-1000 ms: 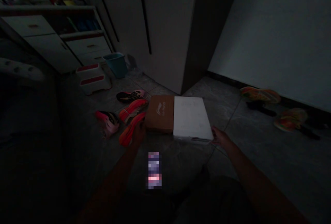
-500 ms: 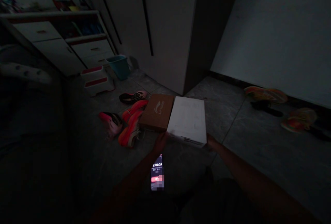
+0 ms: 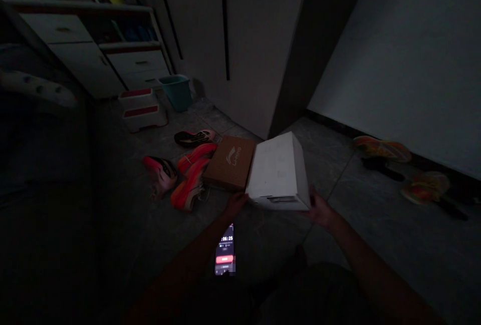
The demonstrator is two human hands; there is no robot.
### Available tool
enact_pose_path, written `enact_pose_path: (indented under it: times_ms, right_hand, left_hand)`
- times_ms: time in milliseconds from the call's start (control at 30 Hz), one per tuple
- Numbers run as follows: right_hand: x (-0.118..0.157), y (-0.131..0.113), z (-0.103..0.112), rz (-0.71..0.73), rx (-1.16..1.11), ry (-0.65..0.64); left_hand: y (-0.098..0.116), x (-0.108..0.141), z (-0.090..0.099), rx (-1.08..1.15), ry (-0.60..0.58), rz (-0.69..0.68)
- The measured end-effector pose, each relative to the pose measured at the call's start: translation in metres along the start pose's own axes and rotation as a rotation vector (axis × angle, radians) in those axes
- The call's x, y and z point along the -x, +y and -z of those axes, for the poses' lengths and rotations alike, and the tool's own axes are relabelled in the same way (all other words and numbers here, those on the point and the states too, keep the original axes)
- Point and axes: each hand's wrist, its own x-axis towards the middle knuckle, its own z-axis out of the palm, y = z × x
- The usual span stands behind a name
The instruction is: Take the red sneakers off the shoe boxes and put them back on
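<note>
Fingers of both hands too dark to read, left hand and right hand at white rectangular cardboard box, now tilted up off the grey tiled floor (flat before), beside brown cardboard box.

In a dim room, my left hand and right hand are bare, with no glove, ring or watch that I can make out in the gloom. Both my forearms run bare from the wrists back to the bottom edge of the view; no cuff or sleeve shows along them. Below and between my arms sits a dark mass of clothing, a trouser leg perhaps, its colour and cut lost in shadow. My fingers are too dark to tell apart.
</note>
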Motion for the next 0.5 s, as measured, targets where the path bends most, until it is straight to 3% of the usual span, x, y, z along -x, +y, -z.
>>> enact_pose_path:
  times_ms: [100, 167, 233, 333, 433, 500]
  right_hand:
    - [0.004, -0.006, -0.011, 0.038, 0.025, -0.089]
    - [0.005, -0.004, -0.022, 0.013, 0.127, -0.175]
    - [0.007, -0.001, -0.031, -0.017, 0.209, -0.214]
    - [0.011, 0.002, -0.035, -0.029, 0.292, -0.157]
    - [0.012, 0.003, -0.031, -0.042, 0.389, -0.114]
    - [0.010, 0.006, -0.029, -0.064, 0.426, -0.120]
  left_hand:
    - [-0.004, 0.008, -0.014, -0.110, -0.024, -0.164]
    - [-0.004, 0.015, -0.021, -0.138, -0.105, -0.227]
    - [0.002, 0.021, -0.022, -0.079, -0.251, -0.174]
    - [0.026, 0.025, -0.010, 0.094, -0.437, 0.007]
    - [0.059, 0.030, 0.007, 0.232, -0.513, 0.156]
    - [0.078, 0.034, 0.012, 0.225, -0.548, 0.185]
